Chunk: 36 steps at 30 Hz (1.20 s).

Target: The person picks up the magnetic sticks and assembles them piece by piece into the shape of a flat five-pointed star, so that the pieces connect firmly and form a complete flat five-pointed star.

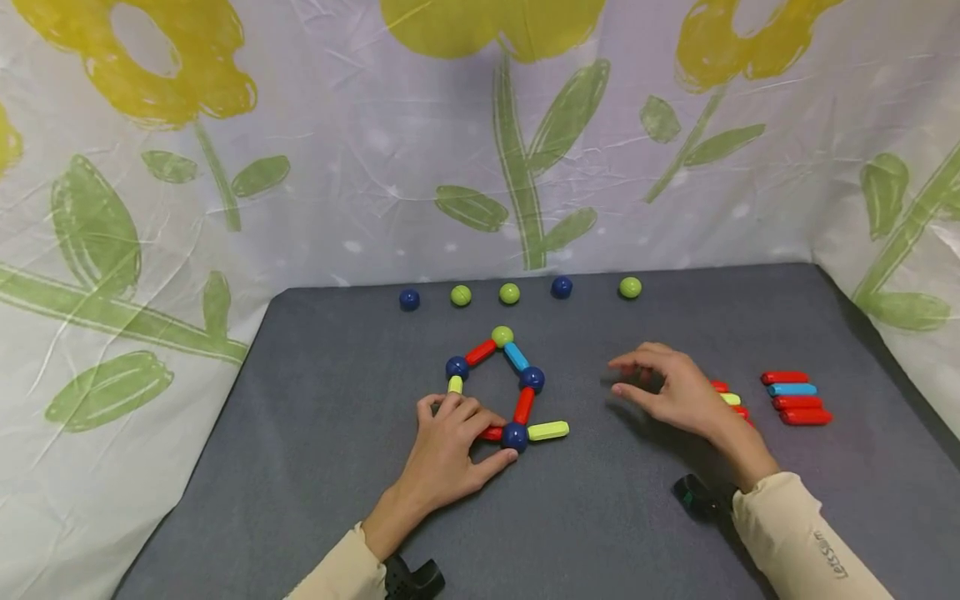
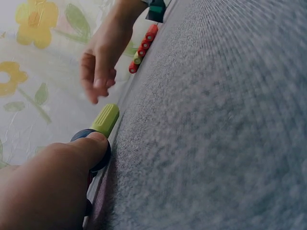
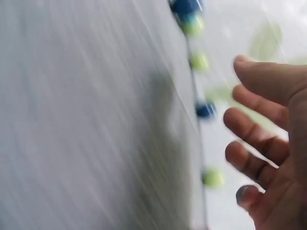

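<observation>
A ring of magnetic rods and balls lies on the dark table, with a green ball [image 1: 502, 337] at its top and a blue rod [image 1: 517, 357] and red rods [image 1: 524, 406] between balls. My left hand [image 1: 450, 442] covers its lower left corner. Thumb and index finger pinch the lower right blue ball [image 1: 515, 437], also seen under the thumb in the left wrist view. From that ball a yellow-green rod [image 1: 548, 431] sticks out to the right. My right hand [image 1: 675, 387] hovers over the table right of the ring, fingers loosely bent and holding nothing.
Along the back edge stand loose balls, among them a blue ball [image 1: 409, 300] and a green ball [image 1: 630, 287]. At the right lie spare rods, including a blue rod [image 1: 792, 389] and red rods [image 1: 806, 417]; others are partly behind the right hand. A flowered curtain [image 1: 360, 167] hangs behind.
</observation>
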Tool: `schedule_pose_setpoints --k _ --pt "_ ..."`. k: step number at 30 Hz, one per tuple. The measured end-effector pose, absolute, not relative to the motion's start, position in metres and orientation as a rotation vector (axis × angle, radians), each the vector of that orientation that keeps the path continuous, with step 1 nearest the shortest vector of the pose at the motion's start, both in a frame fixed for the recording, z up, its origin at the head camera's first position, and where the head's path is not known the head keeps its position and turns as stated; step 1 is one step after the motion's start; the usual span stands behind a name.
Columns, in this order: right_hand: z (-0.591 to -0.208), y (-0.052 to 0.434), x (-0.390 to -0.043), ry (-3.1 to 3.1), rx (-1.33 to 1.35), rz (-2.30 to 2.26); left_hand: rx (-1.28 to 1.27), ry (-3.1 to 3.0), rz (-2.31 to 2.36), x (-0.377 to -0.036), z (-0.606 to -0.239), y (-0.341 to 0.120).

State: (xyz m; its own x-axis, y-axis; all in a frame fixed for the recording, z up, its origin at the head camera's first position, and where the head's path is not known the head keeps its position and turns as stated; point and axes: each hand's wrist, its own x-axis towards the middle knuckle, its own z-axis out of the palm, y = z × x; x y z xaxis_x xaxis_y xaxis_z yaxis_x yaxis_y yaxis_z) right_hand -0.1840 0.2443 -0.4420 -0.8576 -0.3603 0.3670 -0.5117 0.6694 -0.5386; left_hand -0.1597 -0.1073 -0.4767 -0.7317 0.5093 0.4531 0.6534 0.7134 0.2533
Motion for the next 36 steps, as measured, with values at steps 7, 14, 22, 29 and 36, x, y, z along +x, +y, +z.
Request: schedule_pose_setpoints --k 7,14,22,29,36 --pt "-0.421 0.307 -0.180 -2.939 0.465 0.762 -0.908 -2.569 -0.574 -0.159 -0.476 -0.107" --pt "-0.423 0.323 -0.181 -3.052 0.414 0.697 -0.908 -2.572 -0.563 -0.160 -0.476 -0.108" --pt "-0.434 0.296 -0.184 -2.906 0.527 0.703 -0.911 -2.563 -0.563 -0.159 -0.476 -0.107" --pt "-0.452 0.236 -0.185 -2.742 0.672 0.940 -0.906 -2.578 -0.554 -0.159 -0.476 -0.107" --pt "-0.450 0.209 -0.176 -2.843 0.636 0.931 -0.932 -2.548 -0.563 -0.160 -0.475 -0.108"
